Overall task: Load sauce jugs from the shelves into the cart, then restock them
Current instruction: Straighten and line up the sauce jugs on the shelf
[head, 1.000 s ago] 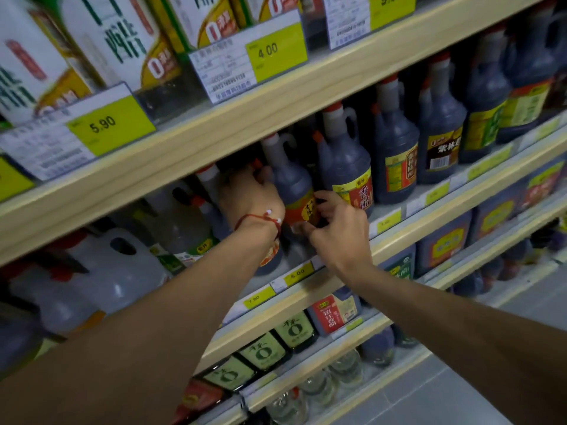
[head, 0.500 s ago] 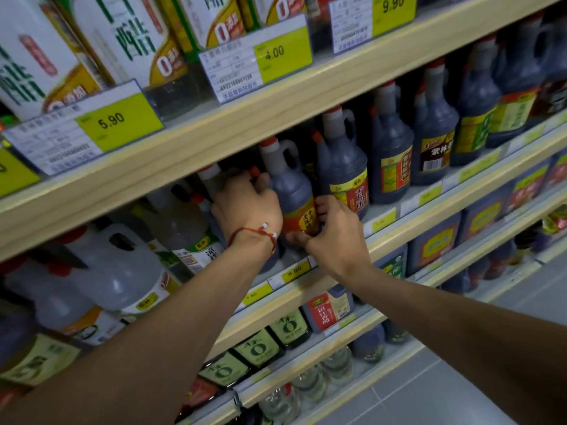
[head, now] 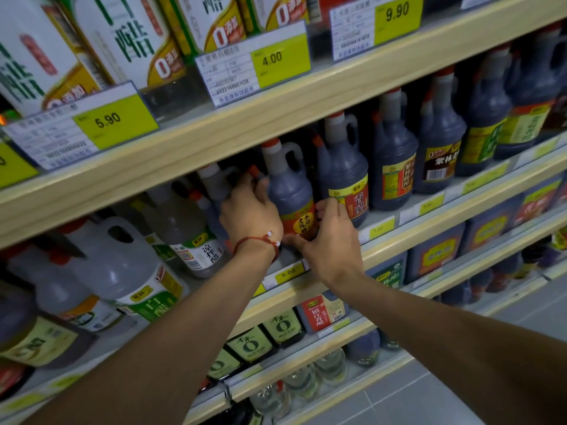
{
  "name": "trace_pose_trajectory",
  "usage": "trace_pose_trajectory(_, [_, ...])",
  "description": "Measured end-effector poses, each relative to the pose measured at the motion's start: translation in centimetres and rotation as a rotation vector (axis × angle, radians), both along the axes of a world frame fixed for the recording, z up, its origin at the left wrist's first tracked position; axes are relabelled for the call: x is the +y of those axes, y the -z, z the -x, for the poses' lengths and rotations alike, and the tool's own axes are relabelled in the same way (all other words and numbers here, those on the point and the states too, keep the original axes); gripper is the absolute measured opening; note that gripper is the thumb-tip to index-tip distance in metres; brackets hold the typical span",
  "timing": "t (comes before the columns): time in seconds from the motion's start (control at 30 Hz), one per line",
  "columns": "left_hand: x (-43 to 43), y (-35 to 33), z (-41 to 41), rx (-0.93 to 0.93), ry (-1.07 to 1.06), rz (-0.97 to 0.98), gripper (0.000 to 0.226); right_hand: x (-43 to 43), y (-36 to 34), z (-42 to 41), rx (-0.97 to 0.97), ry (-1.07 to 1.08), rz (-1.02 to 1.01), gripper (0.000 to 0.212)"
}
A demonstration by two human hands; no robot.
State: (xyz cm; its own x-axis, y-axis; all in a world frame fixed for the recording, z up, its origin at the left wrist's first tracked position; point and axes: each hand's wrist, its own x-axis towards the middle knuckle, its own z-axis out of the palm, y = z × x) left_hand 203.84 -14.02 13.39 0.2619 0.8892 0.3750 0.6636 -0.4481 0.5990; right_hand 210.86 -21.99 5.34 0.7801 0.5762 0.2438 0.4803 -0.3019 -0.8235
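Note:
A dark sauce jug with a red cap and a red-and-yellow label stands at the front of the middle shelf. My left hand wraps its left side, thumb near the shoulder. My right hand curls round its lower right side by the label. Both hands hold the same jug. A second dark jug with a red and yellow label stands right beside it, touching or nearly so. No cart is in view.
More dark jugs run along the shelf to the right. Pale vinegar jugs stand to the left. The wooden shelf board above hangs low over the caps and carries price tags. Lower shelves hold bottles; grey floor lies at bottom right.
Both hands have closed tighter on the jug, the right hand sliding up beside the label. The view has shifted slightly, showing more of the left jugs.

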Motion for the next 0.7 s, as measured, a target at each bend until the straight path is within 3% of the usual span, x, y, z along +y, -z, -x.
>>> trace_pose_trajectory(0.3, [1.6,1.4,-0.2,-0.073,0.06,-0.03,0.025,-0.3,0.4,-0.5,0.045,-0.039,-0.027,0.065])
trace_pose_trajectory(0.57, [2.3,2.3,-1.0,-0.169,0.117,0.02,0.037,-0.5,0.6,-1.3,0.053,-0.097,-0.036,0.052])
trace_pose_trajectory(0.7, [1.0,2.8,-0.7,-0.399,0.186,0.116,0.048,-1.3,0.6,-1.4,0.055,-0.099,-0.082,0.046])
